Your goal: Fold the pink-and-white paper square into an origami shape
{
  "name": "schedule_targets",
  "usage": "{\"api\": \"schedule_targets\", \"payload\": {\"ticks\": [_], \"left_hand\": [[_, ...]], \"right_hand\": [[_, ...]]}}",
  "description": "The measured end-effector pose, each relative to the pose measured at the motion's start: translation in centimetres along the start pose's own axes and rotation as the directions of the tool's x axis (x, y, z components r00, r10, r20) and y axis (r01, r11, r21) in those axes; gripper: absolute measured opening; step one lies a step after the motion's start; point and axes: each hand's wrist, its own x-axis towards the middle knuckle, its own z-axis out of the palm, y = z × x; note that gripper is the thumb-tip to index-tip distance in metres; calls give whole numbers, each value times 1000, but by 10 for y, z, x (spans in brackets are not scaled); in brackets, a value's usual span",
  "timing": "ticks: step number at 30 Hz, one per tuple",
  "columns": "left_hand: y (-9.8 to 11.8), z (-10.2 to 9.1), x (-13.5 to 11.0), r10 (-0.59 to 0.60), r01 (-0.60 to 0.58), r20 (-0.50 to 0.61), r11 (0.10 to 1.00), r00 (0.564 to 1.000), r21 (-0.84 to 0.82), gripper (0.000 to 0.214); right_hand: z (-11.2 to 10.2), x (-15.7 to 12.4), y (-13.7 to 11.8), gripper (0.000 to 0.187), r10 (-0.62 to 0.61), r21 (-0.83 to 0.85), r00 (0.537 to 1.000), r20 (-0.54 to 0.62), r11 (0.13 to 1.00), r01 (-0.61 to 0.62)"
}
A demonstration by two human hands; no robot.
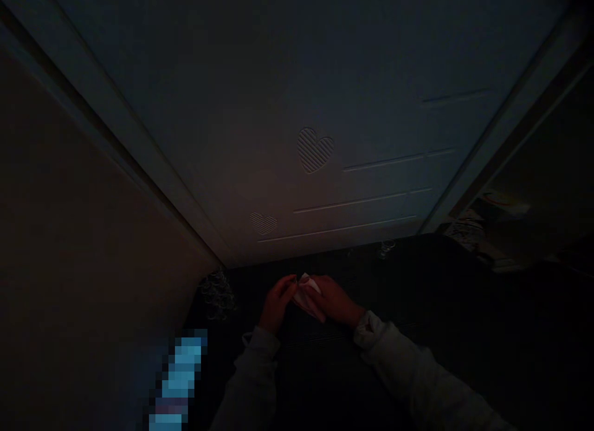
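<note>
Low in the dim head view, both hands meet over a dark tabletop. My right hand is closed round a pale, folded cloth or tissue, whose lower end hangs down between the hands. My left hand has its thumb and fingers pinched together at the cloth's left edge. Whatever small thing lies between those left fingertips is too dark to make out. To the left of the hands is a heap of shiny, clear or metallic ring-like pieces. A smaller cluster of similar shiny pieces lies at the back right.
A pale door-like panel with heart shapes and grooved lines rises behind the table. A plain wall stands on the left. A bright, pixelated strip shows at lower left. Dim papers or packages sit beyond the right edge.
</note>
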Motion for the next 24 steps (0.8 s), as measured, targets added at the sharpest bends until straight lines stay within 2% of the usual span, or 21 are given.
{"api": "schedule_targets", "payload": {"ticks": [8,24], "left_hand": [[0,1,2,-10,11,-61,1000,998,20,31],[-1,1,1,-5,5,-37,1000,999,20,34]], "right_hand": [[0,-1,-2,30,-7,-37,1000,8,999,7],[-3,-1,-4,30,-4,-27,1000,12,1000,4]]}}
